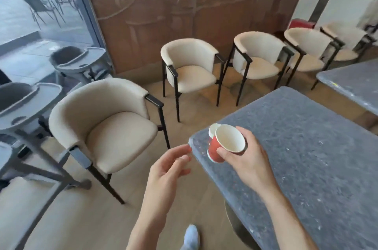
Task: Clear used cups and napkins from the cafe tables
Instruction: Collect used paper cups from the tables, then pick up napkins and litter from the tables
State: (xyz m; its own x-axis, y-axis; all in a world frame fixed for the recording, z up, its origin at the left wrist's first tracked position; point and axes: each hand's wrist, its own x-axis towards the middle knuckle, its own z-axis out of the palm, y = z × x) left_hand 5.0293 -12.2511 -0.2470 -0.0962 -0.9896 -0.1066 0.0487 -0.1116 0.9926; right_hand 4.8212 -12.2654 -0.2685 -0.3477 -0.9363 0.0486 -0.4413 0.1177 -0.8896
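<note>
My right hand (pixel 246 157) grips two red paper cups (pixel 218 145) with white insides, tilted so their mouths face me. The nearer cup's rim hides most of the one behind it. They hang over the near left corner of the grey stone table (pixel 306 147). My left hand (pixel 169 165) hovers just left of that corner, palm up, fingers relaxed and holding nothing. No napkin shows on the table.
A cream armchair (pixel 106 127) stands left of the table, with more cream armchairs (pixel 190 69) along the brown patterned wall. Grey high chairs (pixel 30 102) stand by the window at the left. A second grey table (pixel 351 84) is at the right. My shoe (pixel 191 235) shows below.
</note>
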